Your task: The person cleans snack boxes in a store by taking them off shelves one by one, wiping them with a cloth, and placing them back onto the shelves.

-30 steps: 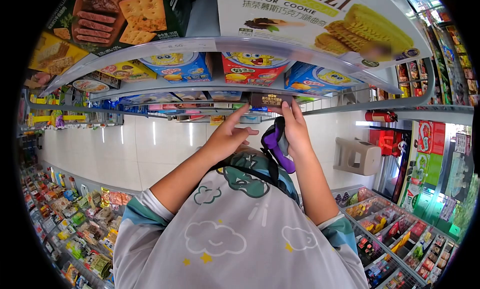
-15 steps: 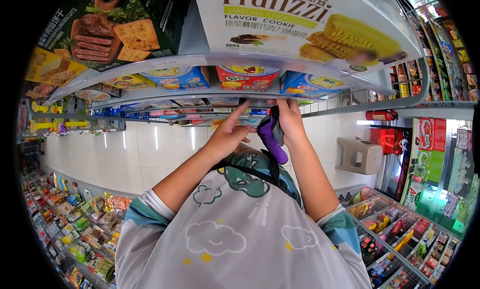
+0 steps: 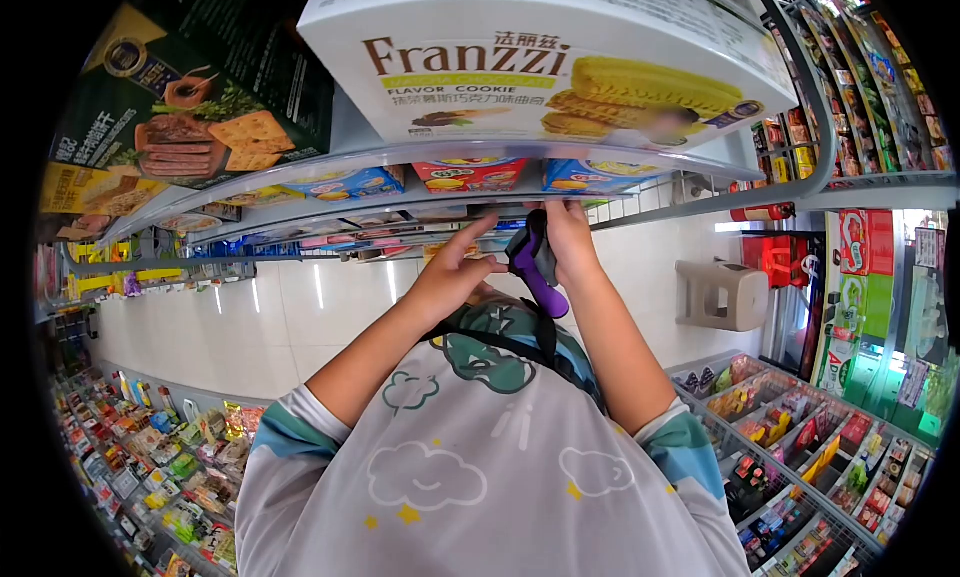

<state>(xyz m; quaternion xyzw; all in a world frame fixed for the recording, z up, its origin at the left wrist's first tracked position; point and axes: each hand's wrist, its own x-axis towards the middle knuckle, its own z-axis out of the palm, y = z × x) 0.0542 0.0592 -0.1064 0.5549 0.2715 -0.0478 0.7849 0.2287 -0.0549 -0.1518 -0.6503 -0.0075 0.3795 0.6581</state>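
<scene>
1. Status: mid-handling, by my judgement. I see 2 hands up at the lower shelf edge (image 3: 420, 200), and nothing that reads as finished.
2. Done so far: the purple-and-black item (image 3: 541, 281) is up off the floor (image 3: 330, 307), at the right hand (image 3: 573, 245), in the gap between the 2 hands.
3. Left, my read: the item is not set down, and neither hand is clear of the shelving. I can't tell what, if anything, sits at the fingertips under that edge; too dark and small.
4. Right hand: fingers bent, tips up against the edge, item lying along its inner side. I can't tell if it's gripped or just hanging there; grip surfaces hidden.
5. Left hand (image 3: 448, 275): thumb and fingers spread, index pointing up to the edge. No visible grip. A digit ends just beside the item; contact unclear.
6. Arms: left forearm (image 3: 368, 357) and right forearm (image 3: 632, 347) run forward and converge ahead of the torso. I read elbows bent and held out to the sides, short sleeves.
7. Around the hands: red box (image 3: 470, 175) and blue box (image 3: 590, 176) on the lower shelf just beyond; Franzzi cookie box (image 3: 450, 62) and dark green cracker box (image 3: 190, 117) on the shelf above. Stool (image 3: 722, 297) stands well apart, off to the right.
</scene>
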